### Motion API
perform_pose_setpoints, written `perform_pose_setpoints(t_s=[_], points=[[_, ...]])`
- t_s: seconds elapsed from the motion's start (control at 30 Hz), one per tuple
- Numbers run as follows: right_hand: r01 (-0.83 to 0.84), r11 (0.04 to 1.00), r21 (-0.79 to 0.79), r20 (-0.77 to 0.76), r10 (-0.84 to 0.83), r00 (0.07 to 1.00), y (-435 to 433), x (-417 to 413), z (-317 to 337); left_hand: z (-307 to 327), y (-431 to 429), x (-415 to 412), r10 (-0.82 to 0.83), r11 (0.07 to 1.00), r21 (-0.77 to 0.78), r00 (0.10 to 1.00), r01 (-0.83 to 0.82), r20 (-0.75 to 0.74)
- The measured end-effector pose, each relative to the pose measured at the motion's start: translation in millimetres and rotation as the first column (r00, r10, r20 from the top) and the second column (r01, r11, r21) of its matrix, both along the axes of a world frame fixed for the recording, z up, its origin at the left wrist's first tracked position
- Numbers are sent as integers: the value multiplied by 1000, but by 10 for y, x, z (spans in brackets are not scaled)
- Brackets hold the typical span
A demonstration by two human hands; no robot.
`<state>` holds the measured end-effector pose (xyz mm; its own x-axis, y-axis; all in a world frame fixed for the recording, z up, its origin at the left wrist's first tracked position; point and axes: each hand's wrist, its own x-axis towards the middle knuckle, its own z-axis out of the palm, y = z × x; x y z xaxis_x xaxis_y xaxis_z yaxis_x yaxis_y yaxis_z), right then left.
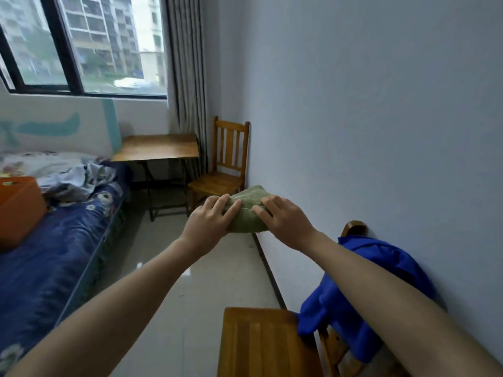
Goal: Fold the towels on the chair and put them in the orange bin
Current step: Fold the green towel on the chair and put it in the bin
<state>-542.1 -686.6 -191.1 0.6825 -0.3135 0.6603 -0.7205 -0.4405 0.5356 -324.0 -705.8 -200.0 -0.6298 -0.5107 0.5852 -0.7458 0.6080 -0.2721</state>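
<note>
A wooden chair (261, 341) is seen nearest, with a blue towel (353, 308) draped over its backrest against the wall. Beyond it, a folded green towel (246, 210) is held in the air above the floor. It is gripped at its left end by the left hand (209, 224) and at its right end by the right hand (285, 220), fingers curled over the top. To the left, an orange bin (19, 210) is set on the bed (54, 254). Farther back, a table (158, 146) and a second chair (223, 175) are placed near the window.
</note>
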Motion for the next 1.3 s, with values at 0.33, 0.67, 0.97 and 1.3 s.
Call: perform_pose_setpoints(t_s=[0.33,0.67,0.97,1.3], points=[[-81,996,-33,-30,80,996,-177,1089,482,466,-14,1125,91,991,-102,996,-88,24],[-288,952,-107,-127,274,953,-524,2439,704,470,-23,2476,192,964,-159,971,-214,-140],[-319,947,38,-144,322,936,-926,2840,372,103,-296,2805,271,960,-23,949,-278,-160],[-287,957,31,-79,289,954,-2062,2621,232,173,-1365,2591,353,936,8,936,-353,-8]])
